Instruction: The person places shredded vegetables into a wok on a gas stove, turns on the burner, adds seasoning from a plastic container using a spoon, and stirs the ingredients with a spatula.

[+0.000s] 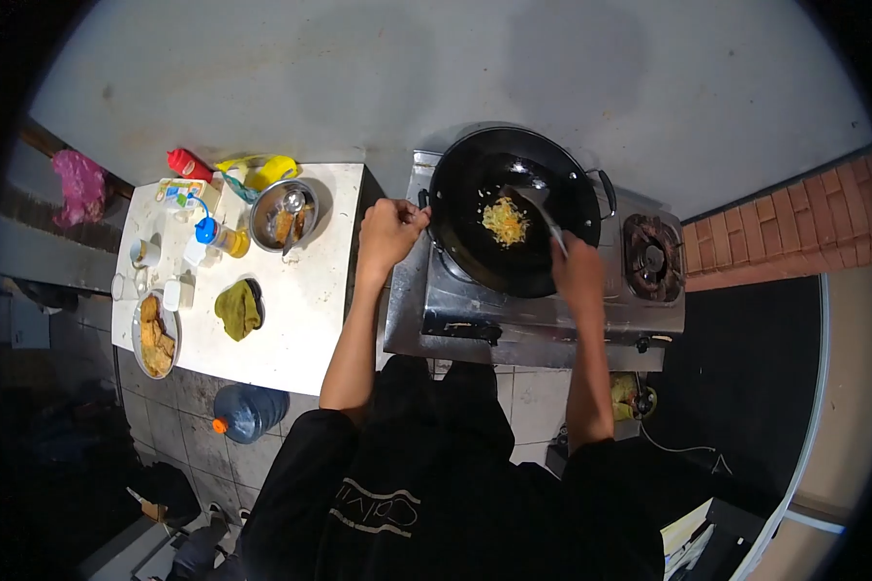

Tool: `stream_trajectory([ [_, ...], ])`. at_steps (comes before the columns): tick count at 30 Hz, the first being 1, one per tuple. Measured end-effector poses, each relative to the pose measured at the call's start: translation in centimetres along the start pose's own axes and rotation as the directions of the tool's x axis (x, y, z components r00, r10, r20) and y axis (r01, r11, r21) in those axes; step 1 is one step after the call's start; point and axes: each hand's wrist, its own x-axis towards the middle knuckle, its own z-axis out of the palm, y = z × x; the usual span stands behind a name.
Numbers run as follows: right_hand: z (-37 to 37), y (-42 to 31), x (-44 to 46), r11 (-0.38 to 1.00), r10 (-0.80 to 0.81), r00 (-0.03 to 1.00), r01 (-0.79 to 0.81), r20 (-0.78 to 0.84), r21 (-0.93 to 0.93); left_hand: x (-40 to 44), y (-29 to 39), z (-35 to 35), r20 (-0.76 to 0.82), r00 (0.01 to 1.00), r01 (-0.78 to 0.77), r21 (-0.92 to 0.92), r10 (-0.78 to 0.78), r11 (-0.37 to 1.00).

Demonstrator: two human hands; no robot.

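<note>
A large black wok (465, 247) sits on the left burner of a steel gas stove (543, 315). Chopped food, yellowish and pale (505, 222), lies in a small heap in its middle. My right hand (579, 271) is closed round the handle of a metal spatula (537, 200), whose blade rests in the wok just right of the heap. At the wok's left side, my left hand (393, 230) has its fingers closed on the wok's small side handle (423, 199), which they partly hide.
On the white table (305, 339) at left stand a steel bowl (262, 242) with a spoon, an oil bottle (231, 240), a green cloth (237, 310) and a plate of fried food (155, 334). A second burner (653, 258) is at right. A water jug (252, 413) lies below.
</note>
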Motion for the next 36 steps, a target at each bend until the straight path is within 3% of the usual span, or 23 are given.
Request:
stream_trajectory([
  [1, 0.5, -0.7, 0.0, 0.999, -0.035, 0.999, 0.035, -0.003, -0.013, 0.0, 0.4, -0.1, 0.021, 0.998, 0.057, -0.008, -0.057, 0.998],
  [4, 0.8, -1.3, -1.2, 0.993, -0.109, 0.994, 0.109, 0.008, -0.034, -0.1, 0.5, -0.2, -0.011, 1.000, 0.015, 0.019, -0.015, 1.000],
  [7, -0.7, -0.4, -1.4, 0.990, 0.003, 0.998, 0.005, 0.056, -0.138, -0.6, 1.0, -0.3, -0.061, 0.998, -0.024, 0.066, 0.028, 0.998],
  [10, 0.6, -0.2, 0.0, 0.998, -0.033, 0.999, 0.030, -0.041, -0.061, -0.8, 1.6, -0.4, -0.055, 0.998, 0.024, 0.072, -0.020, 0.997],
  [13, 0.4, -1.2, -1.0, 0.993, -0.110, 0.994, 0.109, -0.019, -0.047, -0.7, 0.9, -0.1, -0.083, 0.997, 0.005, 0.079, 0.001, 0.997],
  [17, -0.5, -1.5, -0.7, 0.996, -0.073, 0.997, 0.073, -0.017, -0.042, -0.9, 0.8, -0.1, -0.075, 0.997, 0.002, 0.110, 0.006, 0.994],
  [20, 1.1, -1.5, 0.8, 0.996, -0.090, 0.985, 0.091, -0.151, 0.003, -0.8, 1.1, -0.1, -0.081, 0.997, 0.025, 0.098, -0.017, 0.995],
  [23, 2.0, -1.6, 0.3, 0.993, -0.103, 0.995, 0.104, 0.015, -0.062, -0.8, 0.7, 0.1, -0.089, 0.996, -0.014, 0.097, 0.023, 0.995],
  [28, -1.5, -0.9, -1.4, 0.987, -0.098, 0.990, 0.109, 0.099, -0.115, -0.8, 0.8, -0.3, -0.081, 0.995, -0.046, 0.115, 0.055, 0.992],
  [30, -2.5, -0.9, -0.7, 0.989, 0.014, 1.000, -0.015, -0.007, -0.150, -0.9, 1.1, -0.3, -0.074, 0.997, -0.028, 0.103, 0.035, 0.994],
  [36, 0.6, 0.2, 0.0, 0.986, -0.044, 0.997, 0.033, -0.063, -0.164, -1.0, 1.4, -0.3, -0.071, 0.997, 0.001, 0.068, 0.004, 0.998],
])
